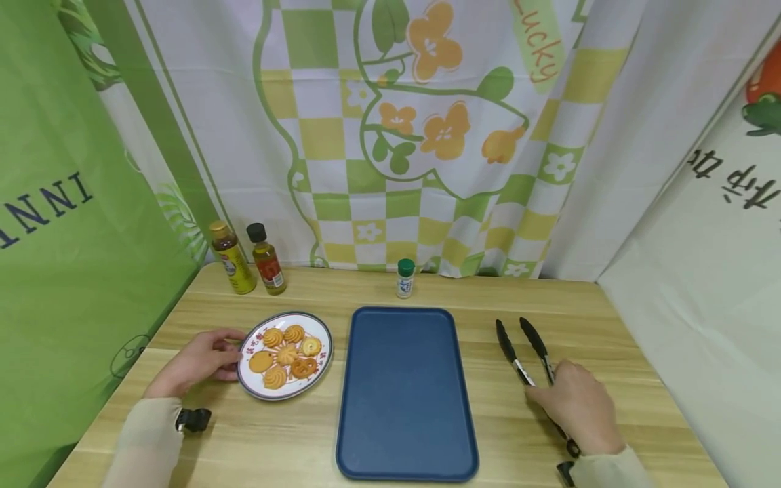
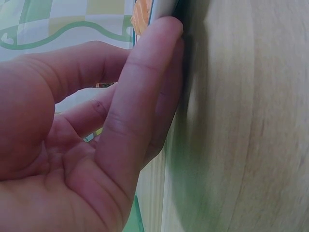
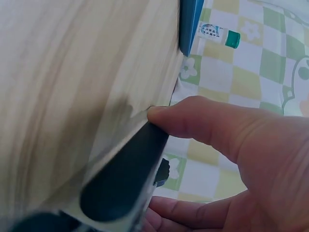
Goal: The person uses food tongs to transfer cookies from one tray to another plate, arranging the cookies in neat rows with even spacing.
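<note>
A white plate (image 1: 247, 377) with a dark-edged rim bears several cookies (image 1: 286, 354) at the left of the table. My left hand (image 1: 204, 362) holds its left edge, the fingers bent at the rim. Seen from the left wrist, a finger (image 2: 140, 92) reaches up to the plate's rim (image 2: 164, 7), low over the wood. On the right, my right hand (image 1: 576, 404) grips a pair of black-tipped tongs (image 1: 523, 371) that lie with their arms spread, tips pointing away. The right wrist view has my thumb (image 3: 193, 118) on one dark handle (image 3: 126, 169); the other fingers are partly hidden.
An empty blue tray (image 1: 405, 393) lies between the hands. Behind it stands a small green-capped shaker (image 1: 405, 278). Two sauce bottles, one yellow-capped (image 1: 233, 259) and one black-capped (image 1: 267, 260), stand at the back left. A patterned curtain (image 1: 427, 169) hangs along the table's back edge.
</note>
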A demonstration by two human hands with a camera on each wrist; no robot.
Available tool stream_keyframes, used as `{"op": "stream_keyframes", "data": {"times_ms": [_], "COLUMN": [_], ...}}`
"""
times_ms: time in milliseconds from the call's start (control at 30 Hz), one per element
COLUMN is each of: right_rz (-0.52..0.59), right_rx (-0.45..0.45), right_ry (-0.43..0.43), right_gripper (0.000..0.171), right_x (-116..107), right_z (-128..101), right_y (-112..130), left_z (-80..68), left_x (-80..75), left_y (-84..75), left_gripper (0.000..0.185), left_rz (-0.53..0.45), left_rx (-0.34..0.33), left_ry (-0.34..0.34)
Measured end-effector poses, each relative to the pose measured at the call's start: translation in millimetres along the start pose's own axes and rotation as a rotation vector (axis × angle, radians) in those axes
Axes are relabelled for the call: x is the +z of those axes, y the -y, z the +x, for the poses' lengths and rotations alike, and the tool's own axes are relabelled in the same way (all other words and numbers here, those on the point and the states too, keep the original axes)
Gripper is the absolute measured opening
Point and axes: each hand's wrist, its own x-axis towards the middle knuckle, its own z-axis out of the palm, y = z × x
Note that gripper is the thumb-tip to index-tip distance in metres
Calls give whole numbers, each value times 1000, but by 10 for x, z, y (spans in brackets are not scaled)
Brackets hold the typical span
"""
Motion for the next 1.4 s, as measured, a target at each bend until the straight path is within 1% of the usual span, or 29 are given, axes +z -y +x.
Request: {"op": "stream_keyframes", "data": {"times_ms": [133, 367, 633, 800, 1033, 1167, 1267, 1400], "right_rz": [-6, -18, -14, 4, -8, -21, -40, -56], "right_rx": [-4, 24, 27, 35, 42, 18, -2, -12], "right_ry": [-5, 3, -1, 5, 3, -1, -12, -15], "right_gripper": [53, 72, 70, 75, 94, 108, 115, 117], "right_x": [9, 36, 52, 48, 59, 71, 80, 72], "right_z": [-10, 0, -39, -65, -78, -99, -117, -127], "right_y": [-23, -47, -55, -31, -37, -51, -59, -52], "left_z": [-3, -18, -12, -7, -6, -34, -62, -99], "left_x": [-5, -7, -5, -5, -21, -37, -47, -65], "left_y": [-10, -15, -9, -21, -11, -16, -51, -132], "left_gripper": [53, 54, 53, 53, 54, 54, 57, 60], "left_rz": [-3, -8, -7, -6, -1, 15, 36, 94], "left_rx": [2, 7, 9, 10, 17, -7, -27, -14], "left_ry": [3, 11, 14, 14, 29, 16, 3, -14]}}
